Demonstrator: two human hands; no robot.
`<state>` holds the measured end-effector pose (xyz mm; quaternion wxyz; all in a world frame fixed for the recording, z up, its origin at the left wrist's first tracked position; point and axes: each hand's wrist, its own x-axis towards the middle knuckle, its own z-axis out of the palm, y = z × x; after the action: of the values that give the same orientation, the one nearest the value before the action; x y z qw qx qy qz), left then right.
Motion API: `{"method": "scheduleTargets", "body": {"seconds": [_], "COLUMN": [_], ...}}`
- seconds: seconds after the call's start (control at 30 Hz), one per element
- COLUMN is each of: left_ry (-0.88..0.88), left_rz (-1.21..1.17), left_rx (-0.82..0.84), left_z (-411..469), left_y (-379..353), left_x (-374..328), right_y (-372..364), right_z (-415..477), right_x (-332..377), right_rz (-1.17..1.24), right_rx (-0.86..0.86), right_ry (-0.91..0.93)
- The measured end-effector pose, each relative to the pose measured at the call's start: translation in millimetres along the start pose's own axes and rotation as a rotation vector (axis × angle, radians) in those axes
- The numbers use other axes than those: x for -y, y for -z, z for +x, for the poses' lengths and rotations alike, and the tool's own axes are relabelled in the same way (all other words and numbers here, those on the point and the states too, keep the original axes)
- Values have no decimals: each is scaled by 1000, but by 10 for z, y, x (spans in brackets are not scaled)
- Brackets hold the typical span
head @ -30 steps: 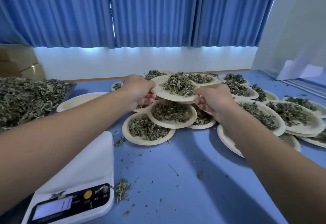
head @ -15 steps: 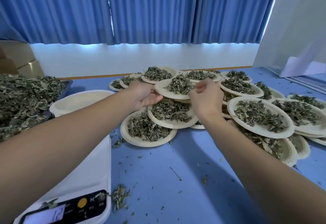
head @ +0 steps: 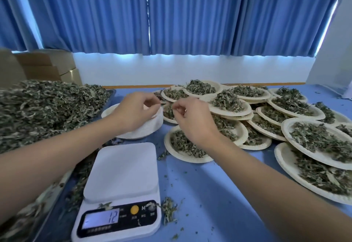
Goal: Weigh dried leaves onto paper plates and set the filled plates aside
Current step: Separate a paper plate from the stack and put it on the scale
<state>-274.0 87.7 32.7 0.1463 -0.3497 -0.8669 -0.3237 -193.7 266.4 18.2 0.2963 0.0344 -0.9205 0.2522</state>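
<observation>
My left hand (head: pixel 136 112) lies on a stack of empty white paper plates (head: pixel 142 131) left of centre, its thumb and fingertips pinching the top plate's far rim. Just to the right, my right hand (head: pixel 191 120) hovers above the filled plates with its fingers curled in to the thumb and nothing visible in it. The filled plate (head: pixel 228 104) tops the heap of several filled plates of dried leaves. A white digital scale (head: pixel 122 179) stands bare in front, its display reading minus 12.
A big heap of loose dried leaves (head: pixel 45 108) fills a metal tray along the left. Filled plates overlap across the centre and right of the blue table (head: pixel 209 194). Leaf crumbs dot the cloth. Cardboard boxes (head: pixel 47 66) stand at the back left.
Both hands let go of the filled plate, now resting on the heap, and moved left. My left hand came onto the stack of empty plates; my right hand followed beside it.
</observation>
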Motion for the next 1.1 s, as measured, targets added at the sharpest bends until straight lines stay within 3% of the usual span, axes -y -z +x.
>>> {"method": "scheduleTargets", "body": {"seconds": [0.4,0.53,1.1], "left_ry": [-54,-89,-165], "left_rz": [83,97,79], "left_rx": [81,105,78], "left_z": [-487,-607,-585], "left_y": [484,574,607], "left_x": [382,487,655], "right_y": [-286,-247,-213], "right_z": [291,342,433], "right_x": [564,566,570], "right_rz": [-343,-311,-417], "right_rx": [364,428,461], "right_ry": [397,495,607]}}
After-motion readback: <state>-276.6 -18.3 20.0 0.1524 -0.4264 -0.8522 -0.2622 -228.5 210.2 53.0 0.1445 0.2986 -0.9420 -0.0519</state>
